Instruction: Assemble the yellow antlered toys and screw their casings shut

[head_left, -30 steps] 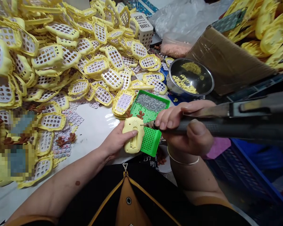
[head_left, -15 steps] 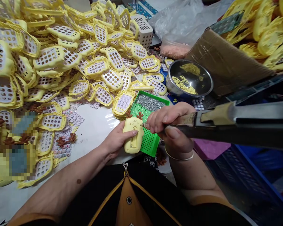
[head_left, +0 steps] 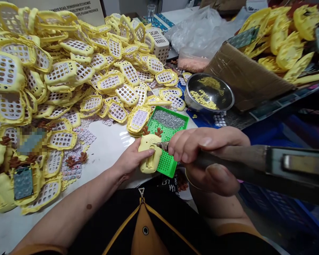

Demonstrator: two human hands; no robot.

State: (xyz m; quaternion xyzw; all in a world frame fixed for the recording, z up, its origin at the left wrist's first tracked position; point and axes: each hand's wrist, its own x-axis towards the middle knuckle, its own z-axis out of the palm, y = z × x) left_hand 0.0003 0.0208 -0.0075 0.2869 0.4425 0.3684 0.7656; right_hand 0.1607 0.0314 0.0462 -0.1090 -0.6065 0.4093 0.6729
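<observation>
My left hand (head_left: 129,157) is closed around a yellow toy casing (head_left: 151,159) with brown antlers on top. Its back faces up, showing small speaker holes and an uncovered battery recess, with my thumb lying across the lower part. In my right hand (head_left: 204,145) is a dark electric screwdriver (head_left: 236,156), its fingers wrapped round the front of the body. The metal bit points left, its tip at the upper right of the casing's back; whether it sits in a screw hole is too small to tell. Under both lies a green perforated tray (head_left: 168,164) with small silver screws (head_left: 170,118).
Yellow casing halves (head_left: 95,81) are heaped along the left and back. A steel bowl (head_left: 230,102) with small yellow pieces stands behind the tray. At right, a cardboard box (head_left: 236,71) holds more yellow parts. Loose brown antlers (head_left: 77,159) lie left of my forearm.
The screwdriver's tip has moved from the casing's right edge inward onto its back. My right hand and the tool body have swung right and slightly down. The left hand keeps its hold.
</observation>
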